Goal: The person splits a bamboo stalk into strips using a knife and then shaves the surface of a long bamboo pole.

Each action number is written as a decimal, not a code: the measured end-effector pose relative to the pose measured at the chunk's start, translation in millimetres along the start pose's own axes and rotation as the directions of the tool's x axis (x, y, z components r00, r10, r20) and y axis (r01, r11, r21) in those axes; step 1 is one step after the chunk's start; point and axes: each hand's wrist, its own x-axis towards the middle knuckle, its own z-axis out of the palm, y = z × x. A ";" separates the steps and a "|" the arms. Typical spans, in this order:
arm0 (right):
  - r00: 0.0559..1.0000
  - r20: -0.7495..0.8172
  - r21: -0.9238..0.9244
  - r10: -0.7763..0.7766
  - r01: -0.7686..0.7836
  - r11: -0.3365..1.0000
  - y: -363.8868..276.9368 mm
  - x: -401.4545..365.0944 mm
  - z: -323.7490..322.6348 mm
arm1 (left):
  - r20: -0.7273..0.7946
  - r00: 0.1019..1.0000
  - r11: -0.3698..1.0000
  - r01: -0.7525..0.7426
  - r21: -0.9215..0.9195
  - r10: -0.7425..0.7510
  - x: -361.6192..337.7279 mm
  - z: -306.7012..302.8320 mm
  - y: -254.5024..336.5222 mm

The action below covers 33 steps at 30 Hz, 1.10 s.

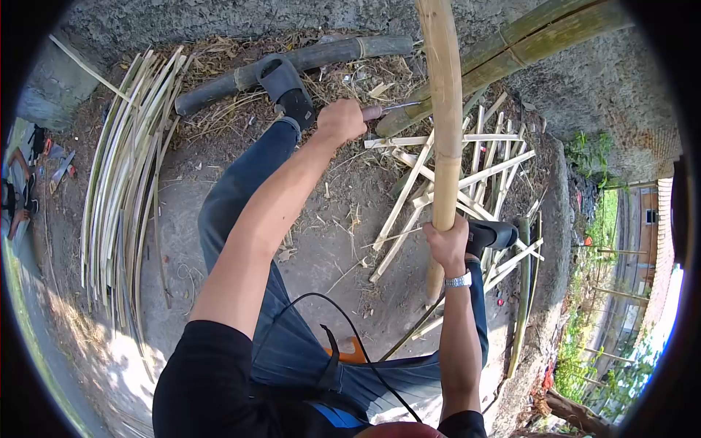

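Note:
My left hand (340, 121) is closed around the brownish handle (372, 112) of a knife. Its thin blade (401, 106), seen nearly edge-on, points right toward the bamboo. With my right hand (447, 241), which wears a watch, I grip a pale bamboo pole (447, 109) near its lower part. The pole runs from the top edge down past my hand, its lower end close to the ground. Behind it, a thick green bamboo culm (504, 55) slants up to the right, with a lengthwise split.
Split bamboo strips (471, 175) lie crisscrossed near my right foot (493, 235). A bundle of long strips (117, 190) is at left. A dark bamboo length (292, 62) lies by my left foot (281, 80). An orange object (354, 350) shows between my legs. A person (20, 182) is at far left.

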 end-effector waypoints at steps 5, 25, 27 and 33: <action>0.989 -0.037 -0.086 -0.145 0.142 0.986 -149.0 -7.0 -91.8 | -0.082 0.996 0.999 0.043 0.026 -0.041 4.7 9.9 17.6; 0.583 0.555 -0.162 -0.594 0.776 0.610 -377.0 -24.0 69.8 | -0.036 0.996 0.997 0.079 0.022 -0.078 -5.4 10.6 26.9; 0.582 0.565 -0.118 -0.585 0.759 0.640 -366.4 -30.6 78.5 | -0.034 0.998 0.998 0.060 0.013 -0.060 -1.8 10.2 30.2; 0.608 0.522 -0.060 -0.598 0.726 0.685 -349.5 -34.2 87.6 | -0.089 0.994 0.998 0.067 -0.010 -0.068 1.0 10.4 26.3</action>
